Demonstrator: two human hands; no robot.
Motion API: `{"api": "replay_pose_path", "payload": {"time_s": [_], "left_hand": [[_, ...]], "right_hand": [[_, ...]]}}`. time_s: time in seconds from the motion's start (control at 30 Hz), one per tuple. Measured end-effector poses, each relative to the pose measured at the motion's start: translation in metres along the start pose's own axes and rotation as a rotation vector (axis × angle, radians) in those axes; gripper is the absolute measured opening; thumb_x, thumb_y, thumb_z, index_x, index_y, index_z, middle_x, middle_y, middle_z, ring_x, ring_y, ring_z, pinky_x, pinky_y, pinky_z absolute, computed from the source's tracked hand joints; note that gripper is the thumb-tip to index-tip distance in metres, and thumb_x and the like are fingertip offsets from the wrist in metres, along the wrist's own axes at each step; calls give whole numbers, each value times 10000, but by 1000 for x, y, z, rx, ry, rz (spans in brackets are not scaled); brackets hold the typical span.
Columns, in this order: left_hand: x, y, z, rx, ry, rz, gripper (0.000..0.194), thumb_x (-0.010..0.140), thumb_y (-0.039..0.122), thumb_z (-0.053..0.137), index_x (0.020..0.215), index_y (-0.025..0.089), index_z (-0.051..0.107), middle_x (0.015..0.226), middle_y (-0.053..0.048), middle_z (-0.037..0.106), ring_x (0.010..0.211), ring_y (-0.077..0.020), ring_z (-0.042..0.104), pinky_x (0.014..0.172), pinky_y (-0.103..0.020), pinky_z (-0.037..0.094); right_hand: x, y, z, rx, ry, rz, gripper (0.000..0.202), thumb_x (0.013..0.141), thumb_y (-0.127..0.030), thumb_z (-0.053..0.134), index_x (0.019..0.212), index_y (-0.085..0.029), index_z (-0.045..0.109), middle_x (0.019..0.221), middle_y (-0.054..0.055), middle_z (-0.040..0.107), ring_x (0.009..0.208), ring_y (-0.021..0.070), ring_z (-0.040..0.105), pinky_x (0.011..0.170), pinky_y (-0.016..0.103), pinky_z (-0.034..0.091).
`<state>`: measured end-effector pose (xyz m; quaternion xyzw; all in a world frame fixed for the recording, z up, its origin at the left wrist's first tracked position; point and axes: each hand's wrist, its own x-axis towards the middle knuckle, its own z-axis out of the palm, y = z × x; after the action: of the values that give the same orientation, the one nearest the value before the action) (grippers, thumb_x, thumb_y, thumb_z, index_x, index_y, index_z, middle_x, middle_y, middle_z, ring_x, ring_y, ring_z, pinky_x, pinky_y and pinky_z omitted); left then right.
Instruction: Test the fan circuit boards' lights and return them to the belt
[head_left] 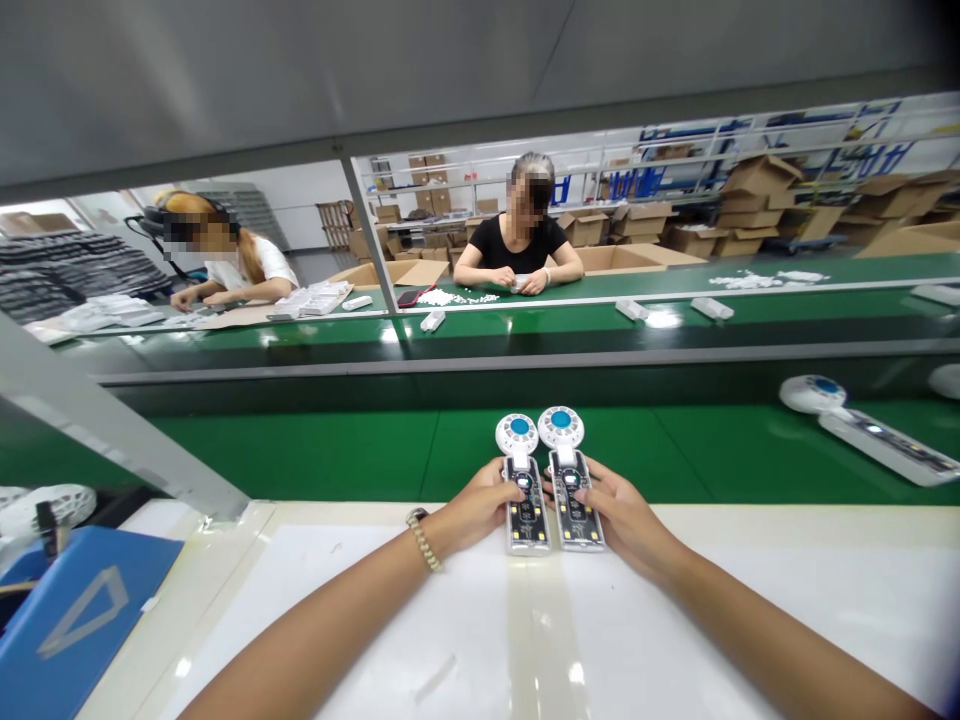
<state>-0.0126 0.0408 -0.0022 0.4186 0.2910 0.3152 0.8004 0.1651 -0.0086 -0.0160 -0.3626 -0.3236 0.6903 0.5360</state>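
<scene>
Two white handheld fans (528, 525) are held upright side by side above the front edge of the worktop. Each has a round head with a blue centre and a clear-sided handle with a black circuit board showing. My left hand (480, 508) is closed around the left fan, its thumb lying on the board. The right fan (579, 525) sits in my right hand (622, 512), that thumb also pressing on the board near a small lit display. Fingers behind both handles are mostly hidden.
A green conveyor belt (360, 450) runs past the white worktop (360, 640). Another fan (877, 430) lies on it at right. A blue bin (97, 610) stands left by a slanted metal post (135, 440). Across the line, two people work among small white parts (450, 297) and cardboard boxes.
</scene>
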Motion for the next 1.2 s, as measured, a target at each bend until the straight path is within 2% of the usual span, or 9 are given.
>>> {"api": "replay_pose_path", "payload": {"time_s": [0.27, 0.4, 0.57, 0.73, 0.93, 1.1, 1.2], "left_hand": [[-1, 0, -1, 79, -12, 11, 415, 600, 21, 592, 975, 137, 455, 957, -100, 590, 832, -217, 588, 728, -341, 448], [0, -1, -2, 55, -27, 14, 352, 616, 38, 586, 937, 131, 472, 941, -95, 589, 831, -210, 588, 745, -342, 443], [-1, 0, -1, 59, 36, 8, 400, 596, 41, 607, 957, 142, 469, 939, -85, 588, 827, -214, 592, 742, -346, 450], [-3, 3, 1, 86, -30, 30, 345, 635, 60, 601, 956, 132, 498, 950, -103, 595, 824, -214, 594, 753, -347, 450], [0, 2, 4, 48, 45, 4, 400, 605, 59, 641, 961, 145, 481, 953, -92, 600, 840, -221, 597, 760, -354, 455], [0, 2, 5, 47, 6, 20, 338, 608, 76, 642, 912, 128, 504, 913, -94, 610, 820, -215, 602, 763, -346, 456], [-1, 2, 4, 45, 36, 10, 393, 579, 55, 632, 931, 142, 480, 918, -85, 610, 826, -222, 603, 763, -358, 455]], "right_hand": [[0, 0, 0, -73, -14, -11, 560, 670, -249, 681, 1184, -213, 463, 1080, 105, 622, 957, 268, 597, 859, 424, 442], [-1, -1, 1, -86, -15, -10, 557, 675, -259, 674, 1188, -217, 461, 1095, 103, 613, 978, 270, 586, 868, 429, 436], [0, 0, 2, -91, -33, -34, 543, 678, -252, 669, 1179, -216, 465, 1103, 106, 604, 975, 276, 584, 851, 436, 446], [1, 2, 4, -60, -38, -53, 541, 682, -240, 661, 1184, -213, 462, 1077, 99, 615, 970, 272, 585, 867, 441, 431], [-4, -8, 9, -98, -18, -33, 536, 665, -238, 667, 1166, -201, 478, 1060, 104, 621, 964, 279, 583, 841, 429, 443], [-4, -6, 7, -97, 37, -5, 606, 641, -258, 683, 1193, -200, 439, 1028, 109, 636, 889, 267, 615, 788, 414, 468], [-2, -2, 4, -98, 3, -34, 580, 657, -261, 674, 1188, -213, 445, 1044, 100, 631, 915, 265, 609, 789, 402, 469]]}}
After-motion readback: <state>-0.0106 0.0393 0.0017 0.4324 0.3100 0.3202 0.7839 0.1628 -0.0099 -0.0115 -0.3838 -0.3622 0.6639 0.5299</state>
